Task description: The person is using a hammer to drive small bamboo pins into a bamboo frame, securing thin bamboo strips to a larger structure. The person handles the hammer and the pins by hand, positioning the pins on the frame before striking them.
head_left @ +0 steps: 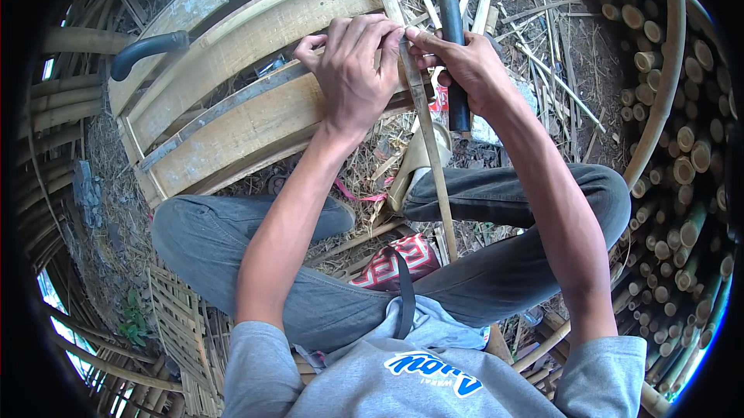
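At 9 o'clock in the view we see stacked bamboo poles (pixel 66 92) and, a little inside them, a curved dark handle (pixel 147 46) that rests on a bent bamboo frame (pixel 232 100). This frame is made of wide, curved slats and it fills the area from 10 to 12 o'clock. Below it, at 7 o'clock, a woven bamboo mat (pixel 182 317) lies on the ground.

Our left hand (pixel 353 73) is just above the center, lying on the frame. Its grip is pressed together, and the fingertips pinch the top of a thin bamboo strip (pixel 430 154). The strip runs from the hands at 12 o'clock downward to our lap near the center, slightly tilted, and it passes between our knees.

Our right hand (pixel 465 65) touches the left hand at the fingertips. Its grip is also pressed together on the same strip, just beside the left fingers. Behind the right hand a dark hammer (pixel 452 30) stands almost upright; we cannot tell if the hand touches it.

On our lap, near 6 o'clock, there is a red patterned cloth (pixel 391 263). From 1 to 5 o'clock, a pile of cut bamboo poles (pixel 682 147) shows its round ends, with a long curved bamboo pole (pixel 666 69) in front of it.
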Demonstrator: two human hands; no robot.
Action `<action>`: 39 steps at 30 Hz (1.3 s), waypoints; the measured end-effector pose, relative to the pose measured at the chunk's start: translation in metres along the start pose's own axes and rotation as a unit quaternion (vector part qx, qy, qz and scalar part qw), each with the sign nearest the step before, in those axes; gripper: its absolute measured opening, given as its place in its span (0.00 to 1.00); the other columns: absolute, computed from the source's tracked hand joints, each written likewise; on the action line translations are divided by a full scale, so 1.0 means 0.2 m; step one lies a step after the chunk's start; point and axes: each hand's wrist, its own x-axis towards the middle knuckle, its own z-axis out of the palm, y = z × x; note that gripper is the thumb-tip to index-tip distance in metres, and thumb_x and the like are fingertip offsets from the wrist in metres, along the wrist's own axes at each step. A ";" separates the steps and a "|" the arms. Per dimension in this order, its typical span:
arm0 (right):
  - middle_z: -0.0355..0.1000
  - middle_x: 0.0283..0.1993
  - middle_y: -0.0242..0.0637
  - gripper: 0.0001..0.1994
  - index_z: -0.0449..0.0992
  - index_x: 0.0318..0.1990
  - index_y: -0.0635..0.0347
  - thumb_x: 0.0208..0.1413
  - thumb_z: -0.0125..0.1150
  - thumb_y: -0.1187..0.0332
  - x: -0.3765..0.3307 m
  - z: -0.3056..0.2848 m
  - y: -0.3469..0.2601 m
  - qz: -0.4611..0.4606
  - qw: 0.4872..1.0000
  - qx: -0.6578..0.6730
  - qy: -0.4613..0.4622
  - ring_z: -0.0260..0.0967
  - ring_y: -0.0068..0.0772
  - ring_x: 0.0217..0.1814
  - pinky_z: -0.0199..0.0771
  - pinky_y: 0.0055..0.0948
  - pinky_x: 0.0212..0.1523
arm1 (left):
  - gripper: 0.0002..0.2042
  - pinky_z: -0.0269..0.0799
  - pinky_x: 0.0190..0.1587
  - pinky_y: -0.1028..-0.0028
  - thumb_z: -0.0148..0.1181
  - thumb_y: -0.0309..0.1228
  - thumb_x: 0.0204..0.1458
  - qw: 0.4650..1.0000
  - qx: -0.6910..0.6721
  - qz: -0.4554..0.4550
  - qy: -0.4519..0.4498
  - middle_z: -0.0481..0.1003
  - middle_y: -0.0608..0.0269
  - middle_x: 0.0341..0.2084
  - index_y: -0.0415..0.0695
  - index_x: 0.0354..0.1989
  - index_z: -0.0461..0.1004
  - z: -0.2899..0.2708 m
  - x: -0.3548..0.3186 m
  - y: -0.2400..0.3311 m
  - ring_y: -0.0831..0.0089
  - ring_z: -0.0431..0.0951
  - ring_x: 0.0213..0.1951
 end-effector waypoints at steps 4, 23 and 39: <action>0.81 0.30 0.34 0.18 0.84 0.35 0.63 0.54 0.77 0.55 0.00 0.00 0.01 -0.014 0.999 -0.023 0.027 0.71 0.18 0.25 0.65 0.21 0.25 | 0.05 0.51 0.53 0.61 0.64 0.39 0.60 1.000 -0.010 0.002 -0.007 0.81 0.80 0.36 0.55 0.36 0.82 0.00 0.01 0.00 0.78 0.76 0.42; 0.82 0.35 0.34 0.19 0.83 0.37 0.64 0.54 0.77 0.54 0.00 0.01 0.02 -0.031 0.999 -0.030 0.022 0.77 0.18 0.31 0.70 0.21 0.28 | 0.04 0.54 0.51 0.64 0.64 0.36 0.59 1.000 -0.019 0.017 -0.002 0.81 0.78 0.35 0.53 0.36 0.82 0.00 0.01 0.00 0.76 0.76 0.40; 0.63 0.21 0.26 0.25 0.69 0.35 0.57 0.72 0.46 0.43 -0.33 0.01 -0.07 -0.137 0.975 -0.109 0.136 0.61 0.16 0.18 0.61 0.21 0.20 | 0.03 0.56 0.49 0.67 0.69 0.35 0.56 0.999 -0.021 0.029 0.011 0.82 0.79 0.35 0.53 0.34 0.84 0.01 0.00 -0.03 0.77 0.76 0.40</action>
